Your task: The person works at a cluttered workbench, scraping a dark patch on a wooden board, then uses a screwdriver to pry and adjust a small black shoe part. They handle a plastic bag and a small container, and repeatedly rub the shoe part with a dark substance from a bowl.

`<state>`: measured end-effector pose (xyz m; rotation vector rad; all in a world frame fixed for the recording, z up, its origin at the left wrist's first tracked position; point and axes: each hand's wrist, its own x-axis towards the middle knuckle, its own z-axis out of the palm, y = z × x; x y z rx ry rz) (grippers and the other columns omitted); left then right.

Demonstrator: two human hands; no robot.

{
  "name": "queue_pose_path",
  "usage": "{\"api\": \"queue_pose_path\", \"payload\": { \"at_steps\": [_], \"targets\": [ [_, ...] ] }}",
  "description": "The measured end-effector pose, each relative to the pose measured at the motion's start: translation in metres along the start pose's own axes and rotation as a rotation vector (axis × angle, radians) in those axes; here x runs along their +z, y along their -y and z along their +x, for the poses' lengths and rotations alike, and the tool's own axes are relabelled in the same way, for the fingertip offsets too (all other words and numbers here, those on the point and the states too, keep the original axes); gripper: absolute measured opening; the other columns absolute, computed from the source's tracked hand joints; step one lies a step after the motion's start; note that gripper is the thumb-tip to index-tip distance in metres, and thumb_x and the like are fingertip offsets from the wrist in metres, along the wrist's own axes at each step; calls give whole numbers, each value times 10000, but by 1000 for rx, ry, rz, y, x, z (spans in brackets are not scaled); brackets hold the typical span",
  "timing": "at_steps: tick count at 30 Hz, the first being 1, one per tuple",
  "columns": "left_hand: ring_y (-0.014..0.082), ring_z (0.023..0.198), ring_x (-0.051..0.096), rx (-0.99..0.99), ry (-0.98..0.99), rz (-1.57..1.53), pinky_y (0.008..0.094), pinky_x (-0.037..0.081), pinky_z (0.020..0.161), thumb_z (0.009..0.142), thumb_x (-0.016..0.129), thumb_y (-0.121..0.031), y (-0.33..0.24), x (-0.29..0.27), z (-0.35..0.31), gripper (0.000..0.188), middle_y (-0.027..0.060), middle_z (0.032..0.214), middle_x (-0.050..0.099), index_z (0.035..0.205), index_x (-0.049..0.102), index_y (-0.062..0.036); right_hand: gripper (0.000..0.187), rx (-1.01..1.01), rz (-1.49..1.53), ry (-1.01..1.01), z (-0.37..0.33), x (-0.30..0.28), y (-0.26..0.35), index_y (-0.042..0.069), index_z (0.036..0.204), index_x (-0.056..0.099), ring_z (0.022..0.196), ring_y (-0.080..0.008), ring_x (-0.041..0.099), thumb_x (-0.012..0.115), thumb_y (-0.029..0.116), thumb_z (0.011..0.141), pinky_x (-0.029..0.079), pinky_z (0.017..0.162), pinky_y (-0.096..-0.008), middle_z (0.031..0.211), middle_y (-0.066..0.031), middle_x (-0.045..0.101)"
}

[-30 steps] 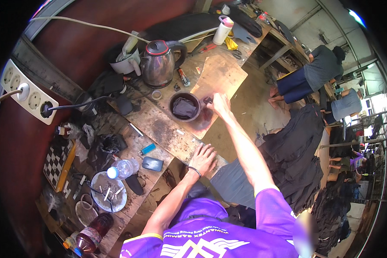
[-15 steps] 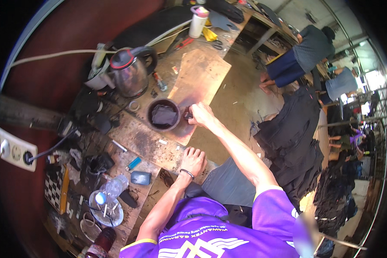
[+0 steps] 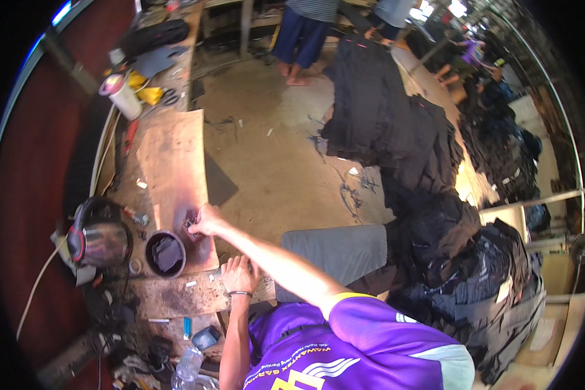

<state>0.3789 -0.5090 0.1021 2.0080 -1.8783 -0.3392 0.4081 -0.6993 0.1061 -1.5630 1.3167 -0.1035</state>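
My right hand (image 3: 208, 220) is closed over the stained part of a wooden board (image 3: 171, 146). Its fingers pinch a small dark object (image 3: 192, 223) against the board, too blurred and covered to name. Just left of it stands a round dark pot (image 3: 182, 259) with dark flat pieces (image 3: 168, 253) inside. My left hand (image 3: 240, 275), with a dark band at the wrist, rests on the near edge of the table (image 3: 205, 294). Its fingers lie forward over the wood, and I see nothing held in them.
Left of the pot stands a kettle (image 3: 101, 240). A white tumbler (image 3: 122, 97) and scissors (image 3: 169, 97) sit on the far tabletop. A blue lighter (image 3: 187, 328) and plastic bottle (image 3: 188, 364) lie near. Dark cloth piles (image 3: 396, 123) fill the right, with a person (image 3: 303, 32) beyond.
My view has swung to the right, so the table now sits further left. My right hand stays by the pot, still pinching the dark object; my left hand stays at the table edge.
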Motion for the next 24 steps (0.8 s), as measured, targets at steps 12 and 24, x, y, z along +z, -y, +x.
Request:
{"api": "queue_pose_path", "payload": {
  "at_steps": [12, 24],
  "targets": [
    [264, 989, 682, 165, -123, 12, 439, 458, 899, 839, 655, -317, 51, 58, -13, 291, 115, 952, 753, 967, 756, -76, 309, -103, -209, -401, -7, -8, 11, 34, 934, 719, 896, -372, 697, 806, 253, 733, 558, 738, -478, 954, -208, 715],
    [257, 926, 674, -53, 202, -9, 452, 419, 939, 883, 620, -353, 38, 33, -18, 283, 98, 920, 760, 921, 733, -97, 462, -229, 20, -263, 3, 28, 0, 45, 1020, 697, 1184, -365, 580, 933, 301, 717, 493, 1012, -423, 1202, -202, 577]
  ]
}}
